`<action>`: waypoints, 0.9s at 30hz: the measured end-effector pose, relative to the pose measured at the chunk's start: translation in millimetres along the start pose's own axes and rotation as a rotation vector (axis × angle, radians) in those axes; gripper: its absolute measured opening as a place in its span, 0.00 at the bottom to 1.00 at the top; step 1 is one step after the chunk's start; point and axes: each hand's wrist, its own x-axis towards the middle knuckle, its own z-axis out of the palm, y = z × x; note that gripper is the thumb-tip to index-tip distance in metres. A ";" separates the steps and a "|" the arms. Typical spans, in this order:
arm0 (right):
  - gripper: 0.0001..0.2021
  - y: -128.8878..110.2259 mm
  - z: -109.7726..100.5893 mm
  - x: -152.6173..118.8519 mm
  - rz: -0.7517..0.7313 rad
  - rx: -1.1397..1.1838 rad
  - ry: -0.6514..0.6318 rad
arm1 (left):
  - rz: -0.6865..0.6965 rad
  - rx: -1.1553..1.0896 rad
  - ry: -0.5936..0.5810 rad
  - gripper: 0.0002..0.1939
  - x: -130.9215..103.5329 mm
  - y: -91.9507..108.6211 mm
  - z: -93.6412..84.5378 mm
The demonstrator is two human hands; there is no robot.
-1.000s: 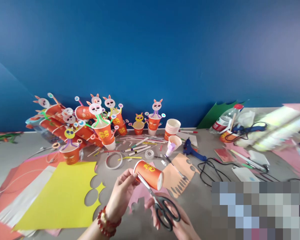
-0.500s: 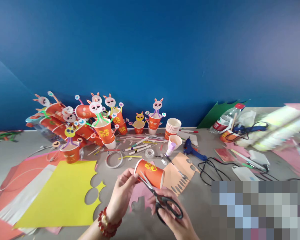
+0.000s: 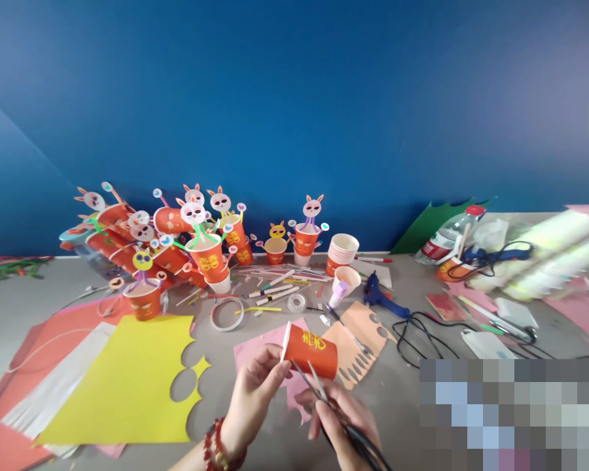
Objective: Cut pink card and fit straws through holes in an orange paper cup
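Observation:
My left hand (image 3: 259, 383) pinches the rim of an orange paper cup (image 3: 314, 356) with yellow lettering, which lies on its side in the air above the table. A pair of scissors (image 3: 319, 386) with black handles is in my right hand (image 3: 341, 415), fingers closed round it. Its blades are a little apart and point up at the cup, close to its lower side; whether they touch it I cannot tell. A red bead bracelet (image 3: 218, 448) circles my left wrist. Beneath the cup lies a pink paper sheet (image 3: 250, 347) with cut edges.
Several decorated orange cups (image 3: 203, 258) with paper animal heads stand and lie at the back left. Yellow paper (image 3: 122, 386) lies left, peach paper (image 3: 358, 333) behind the cup. A blue glue gun (image 3: 380, 294) with a black cable (image 3: 412, 327) is at right, near stacked cups (image 3: 342, 252).
The cup and both hands have shifted right and slightly down in view. My right hand has turned, so the scissors now point more steeply up-left. The view itself has shifted slightly.

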 end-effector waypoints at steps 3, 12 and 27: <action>0.17 -6.6 -2.4 2.8 -0.034 -0.073 -0.001 | 0.037 0.047 -0.001 0.09 -0.5 1.1 -1.1; 0.17 -11.4 0.6 5.0 -0.042 -0.089 0.010 | 0.166 0.307 0.044 0.06 -1.8 -1.8 -8.4; 0.13 -17.3 -6.4 8.4 -0.202 -0.178 -0.079 | 0.291 0.439 0.047 0.06 -2.1 7.3 -9.7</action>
